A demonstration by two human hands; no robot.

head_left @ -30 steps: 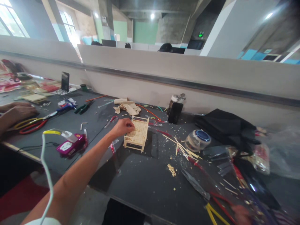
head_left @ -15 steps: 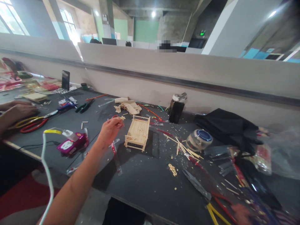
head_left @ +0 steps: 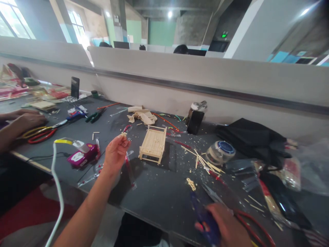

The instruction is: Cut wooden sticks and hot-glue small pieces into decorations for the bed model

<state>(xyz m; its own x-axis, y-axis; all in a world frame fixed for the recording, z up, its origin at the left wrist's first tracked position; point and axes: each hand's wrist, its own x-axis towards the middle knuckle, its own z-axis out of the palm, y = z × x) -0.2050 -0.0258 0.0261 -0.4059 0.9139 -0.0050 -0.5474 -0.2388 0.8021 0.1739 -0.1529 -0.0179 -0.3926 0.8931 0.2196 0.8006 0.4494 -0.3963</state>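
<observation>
My left hand [head_left: 117, 151] pinches a small, pale cluster of wood bits [head_left: 123, 134] in its fingertips, raised above the table. To the right of that hand stands a miniature bed of thin wooden sticks [head_left: 153, 142], with small pale bits on its slatted top. My right hand [head_left: 226, 223], smeared by motion, is closed around a dark blue glue gun [head_left: 209, 228] at the front edge. A little pile of cut wood bits [head_left: 191, 184] lies just beyond the gun's tip. Scissors with red and yellow handles [head_left: 216, 197] lie beside my right hand, partly hidden by it.
Loose sticks [head_left: 205, 161] lie before a glass jar with blue lid [head_left: 221, 152]. A phone [head_left: 195, 121] leans at the back; black cloth [head_left: 252, 139] lies right. A purple power socket [head_left: 83, 155] with a white cable stands left. Another person's hand [head_left: 31, 119] rests at far left.
My left hand has drawn back to the left and slightly down with the wood cluster. My right hand has come in from the lower right, bringing the glue gun beside the scissors.
</observation>
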